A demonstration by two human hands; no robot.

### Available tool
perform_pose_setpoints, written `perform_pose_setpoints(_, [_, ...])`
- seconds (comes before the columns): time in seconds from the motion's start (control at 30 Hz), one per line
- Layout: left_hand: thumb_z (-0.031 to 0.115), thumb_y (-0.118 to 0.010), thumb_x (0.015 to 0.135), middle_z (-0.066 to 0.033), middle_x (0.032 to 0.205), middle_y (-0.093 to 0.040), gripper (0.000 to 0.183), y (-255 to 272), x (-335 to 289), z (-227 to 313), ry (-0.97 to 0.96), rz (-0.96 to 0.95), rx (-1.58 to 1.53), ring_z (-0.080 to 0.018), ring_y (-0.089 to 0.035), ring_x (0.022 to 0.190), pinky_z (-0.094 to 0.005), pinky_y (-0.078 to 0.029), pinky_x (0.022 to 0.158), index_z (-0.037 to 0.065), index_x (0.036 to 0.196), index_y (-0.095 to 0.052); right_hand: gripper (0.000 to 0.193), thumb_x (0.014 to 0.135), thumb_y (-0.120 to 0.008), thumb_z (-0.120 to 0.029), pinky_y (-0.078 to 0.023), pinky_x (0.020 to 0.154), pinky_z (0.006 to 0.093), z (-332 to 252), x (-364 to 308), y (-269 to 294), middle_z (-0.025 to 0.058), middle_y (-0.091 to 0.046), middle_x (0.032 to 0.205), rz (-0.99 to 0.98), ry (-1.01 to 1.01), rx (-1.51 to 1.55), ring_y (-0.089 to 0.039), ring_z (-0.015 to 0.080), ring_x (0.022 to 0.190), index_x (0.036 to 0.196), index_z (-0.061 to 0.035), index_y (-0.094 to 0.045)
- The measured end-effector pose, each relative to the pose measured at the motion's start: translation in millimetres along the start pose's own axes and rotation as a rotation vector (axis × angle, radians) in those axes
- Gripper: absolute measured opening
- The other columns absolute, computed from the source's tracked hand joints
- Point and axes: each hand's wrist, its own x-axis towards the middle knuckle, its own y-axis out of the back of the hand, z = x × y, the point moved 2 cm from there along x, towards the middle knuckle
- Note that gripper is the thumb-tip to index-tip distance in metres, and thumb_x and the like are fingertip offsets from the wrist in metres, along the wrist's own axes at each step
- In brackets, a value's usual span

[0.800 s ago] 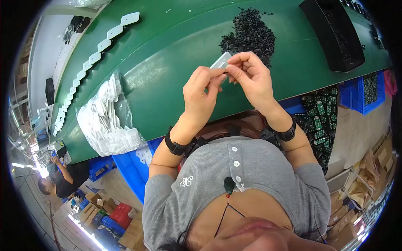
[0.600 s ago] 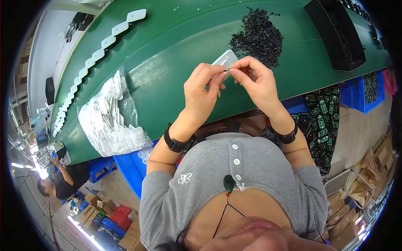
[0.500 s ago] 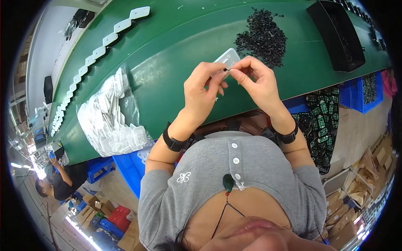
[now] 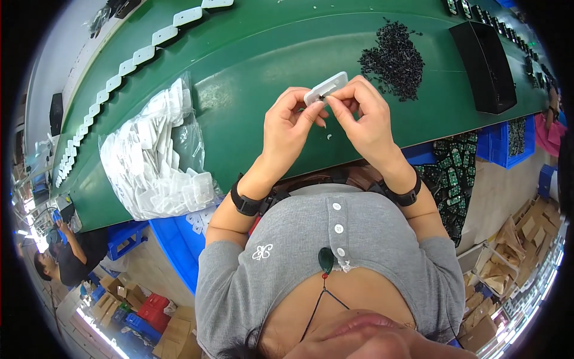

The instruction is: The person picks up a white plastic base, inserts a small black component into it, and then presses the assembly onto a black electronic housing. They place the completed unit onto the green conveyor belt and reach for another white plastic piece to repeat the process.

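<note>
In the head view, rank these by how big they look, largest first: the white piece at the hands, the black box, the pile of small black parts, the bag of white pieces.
1. Bag of white pieces
2. Black box and pile of small black parts: too alike to rank
3. White piece

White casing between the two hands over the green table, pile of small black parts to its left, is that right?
Not quite: the head view shows the pile of small black parts to the right of the white casing, not its left. The casing is between the left hand and right hand, over the green table.
</note>
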Motion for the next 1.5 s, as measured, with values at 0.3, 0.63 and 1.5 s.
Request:
perform_pose_setpoints(0.3, [0.000,-0.065,0.086,-0.0082,0.088,-0.061,0.004,3,-1,0,-0.224,0.035,0.339,-0.0132,-0.059,0.072,-0.0236,-0.047,0.061,-0.001,0.089,-0.062,0.017,0.081,-0.072,-0.005,-0.039,0.053,0.0221,5,-16,-5,-0.0003,-0.051,0.073,0.033,-0.206,0.027,-0.047,0.0063,0.061,0.083,-0.0038,-0.055])
perform_pose_setpoints(0.63, [0.000,-0.060,0.091,-0.0081,0.096,-0.060,0.006,-8,-15,-6,-0.017,-0.152,0.267,-0.0104,-0.058,0.071,-0.0213,-0.045,0.060,-0.003,0.097,-0.061,0.025,0.080,-0.077,-0.014,-0.042,0.061,0.0246,37,-33,16,0.0003,-0.054,0.075,-0.246,-0.440,0.461,-0.051,0.0071,0.069,0.085,-0.0057,-0.053])
perform_pose_setpoints(1.5, [0.018,-0.059,0.096,-0.0053,0.098,-0.052,0.031,2,45,-25,-0.171,-0.007,1.106,-0.0087,-0.050,0.064,-0.0235,-0.044,0.059,0.002,0.122,-0.056,0.059,0.068,-0.081,-0.018,-0.045,0.092,0.0438,294,-257,295,0.0147,-0.056,0.114,0.510,-0.779,-1.111,-0.051,0.0368,0.111,0.123,-0.0146,-0.058])
